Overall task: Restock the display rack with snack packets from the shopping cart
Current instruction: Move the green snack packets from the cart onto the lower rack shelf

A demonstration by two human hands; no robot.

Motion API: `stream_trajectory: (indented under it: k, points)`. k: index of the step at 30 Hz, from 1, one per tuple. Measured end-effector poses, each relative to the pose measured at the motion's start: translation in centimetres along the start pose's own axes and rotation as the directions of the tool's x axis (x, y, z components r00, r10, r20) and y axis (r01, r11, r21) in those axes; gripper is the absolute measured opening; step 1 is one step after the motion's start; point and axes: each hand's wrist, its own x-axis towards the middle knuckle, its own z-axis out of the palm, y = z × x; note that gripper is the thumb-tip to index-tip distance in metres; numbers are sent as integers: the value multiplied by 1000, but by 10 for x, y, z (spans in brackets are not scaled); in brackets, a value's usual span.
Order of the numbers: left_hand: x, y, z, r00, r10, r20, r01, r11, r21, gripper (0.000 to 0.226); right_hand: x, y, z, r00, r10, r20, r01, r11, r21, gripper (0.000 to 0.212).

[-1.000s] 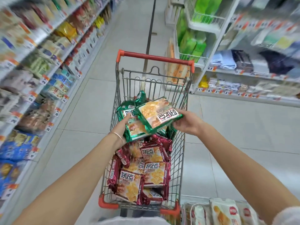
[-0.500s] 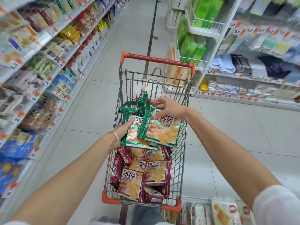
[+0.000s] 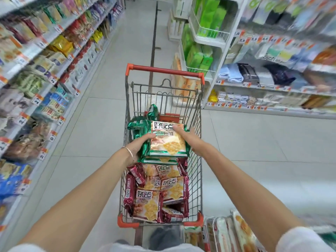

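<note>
Over the shopping cart [image 3: 164,70], left hand [image 3: 139,145] grips stacked green packets [image 3: 168,140] edgewise, right hand [image 3: 193,140] straight-fingered on top, likely steadying them for lifting.

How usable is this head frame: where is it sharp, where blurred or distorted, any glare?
Head view: the centre is sharp, with legible print on the green packets in the left hand; the left shelves and right shelves smear with blur; the wide lens bows shelf lines; lighting is even, without harsh glare.

A: Lighting?
B: Bright, even, diffuse. Faint shadows on floor [image 3: 101,124].
A: Sharpness?
B: Cart [image 3: 163,71] at centre crisp. Shelves [image 3: 27,70] at 9 and 2 o'clock smeared; fisheye bends edges.
</note>
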Motion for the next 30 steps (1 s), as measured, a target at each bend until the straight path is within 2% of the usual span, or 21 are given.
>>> stream_trajectory:
  k: [1,2,3,5,8,10,11,12,14,17,19,21,24,26,28,30]
  points:
    - [-3,1,3,1000,0,19,-1,1000,28,57,-8,13,2,989,93,117,-109,984,144,106]
    - [-9,3,7,999,8,43,-11,997,78,61,-24,24,5,975,116,191,-167,947,275,89]
    - [-11,3,11,997,6,75,-16,991,132,73,-38,34,7,975,105,198,-174,912,372,77]
    - [-17,-1,21,994,-49,94,17,950,313,96,-70,55,13,990,67,128,-120,870,478,71]
    - [-26,-23,46,975,-112,194,10,887,462,81,-127,82,22,998,58,-1,-47,825,564,60]
    - [-69,-35,80,970,-133,205,-9,819,573,116,-165,103,26,992,70,-102,9,780,625,46]
    - [-80,-46,92,964,-125,234,-40,805,592,127,-185,118,27,984,81,-161,43,762,646,43]
    - [-92,-56,105,958,-116,261,-71,788,612,126,-207,131,27,971,95,-221,78,743,665,41]
    - [-113,-78,133,937,-133,323,-126,734,667,113,-257,156,29,941,127,-313,138,701,700,41]
    - [-118,-125,184,896,-170,411,-205,662,721,114,-332,201,33,868,212,-448,224,638,737,47]
    - [-166,-150,226,837,-240,491,-249,632,734,101,-386,235,36,799,271,-536,284,616,734,54]
    - [-194,-170,254,797,-269,541,-284,624,728,93,-425,256,39,757,328,-565,290,607,740,60]
    - [-252,-219,317,724,-342,599,-386,518,763,111,-509,305,42,645,401,-650,365,585,724,59]
    - [-294,-252,357,661,-369,654,-470,475,744,122,-562,347,41,585,456,-671,369,587,721,85]
    - [-337,-286,393,602,-420,679,-524,435,733,136,-613,394,42,545,474,-691,402,576,712,90]
    - [-373,-319,424,554,-443,705,-575,408,709,126,-669,420,48,504,520,-690,398,569,720,83]
